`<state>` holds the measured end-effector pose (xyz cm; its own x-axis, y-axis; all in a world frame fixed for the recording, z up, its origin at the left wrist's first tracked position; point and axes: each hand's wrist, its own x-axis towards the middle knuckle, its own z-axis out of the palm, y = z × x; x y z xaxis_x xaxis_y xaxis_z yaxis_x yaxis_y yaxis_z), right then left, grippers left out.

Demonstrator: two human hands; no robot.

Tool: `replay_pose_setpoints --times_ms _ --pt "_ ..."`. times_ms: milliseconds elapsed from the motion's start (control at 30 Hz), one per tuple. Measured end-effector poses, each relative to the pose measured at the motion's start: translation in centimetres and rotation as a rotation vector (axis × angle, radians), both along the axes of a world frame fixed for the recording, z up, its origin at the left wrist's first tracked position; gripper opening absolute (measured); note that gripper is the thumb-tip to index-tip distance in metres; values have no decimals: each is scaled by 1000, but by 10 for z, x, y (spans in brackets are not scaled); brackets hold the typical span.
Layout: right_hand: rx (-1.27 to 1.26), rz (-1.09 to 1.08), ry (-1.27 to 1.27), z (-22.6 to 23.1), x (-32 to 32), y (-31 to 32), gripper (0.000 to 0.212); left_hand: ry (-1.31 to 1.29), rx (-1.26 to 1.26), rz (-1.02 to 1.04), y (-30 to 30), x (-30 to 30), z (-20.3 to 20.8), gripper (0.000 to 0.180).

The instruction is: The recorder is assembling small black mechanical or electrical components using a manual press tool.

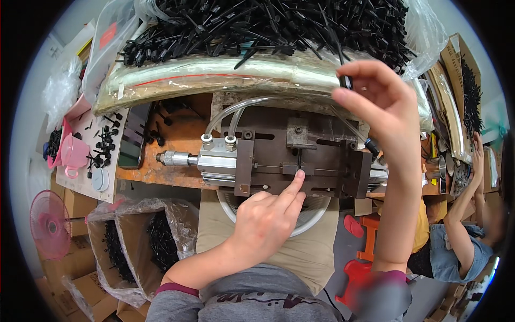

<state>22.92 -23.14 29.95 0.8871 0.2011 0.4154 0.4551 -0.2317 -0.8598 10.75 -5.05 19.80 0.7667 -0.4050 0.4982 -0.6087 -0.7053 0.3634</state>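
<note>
My right hand (378,94) is raised at the far right of the clamping fixture. Between its thumb and fingertips is a black stemmed plastic part (346,81), its thin stem pointing up and away. My left hand (268,217) reaches over the near edge of the fixture (273,139), index finger stretched out and the others partly curled. That fingertip presses at the near end of a thin black rod (299,156) set upright in the picture at the middle block. A silver pneumatic cylinder (218,163) with two clear hoses is mounted at the fixture's left.
A large heap of black stemmed parts (268,27) lies beyond the fixture on plastic-wrapped padding (214,78). Left are a pink cup (74,151), a dark tablet-like panel (134,137) and a pink fan (50,224). Lined boxes (139,241) hold more parts. Another person (456,241) works at right.
</note>
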Motion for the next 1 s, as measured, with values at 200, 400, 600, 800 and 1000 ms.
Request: replay_pose_setpoints --times_ms 200,400,600,800,1000 --pt "73 -82 103 -6 -48 -8 31 13 27 14 -1 0 3 23" --pt "-101 -148 -198 -43 -85 -9 32 23 51 17 -1 -1 5 24" --pt "-402 -135 -306 -69 -118 -6 30 23 -95 -48 25 16 51 26" --pt "-546 -107 -353 -93 -128 3 25 -503 -60 240 51 102 101 10" --pt "-690 -127 -391 -104 -128 19 20 -394 148 333 39 151 108 8"
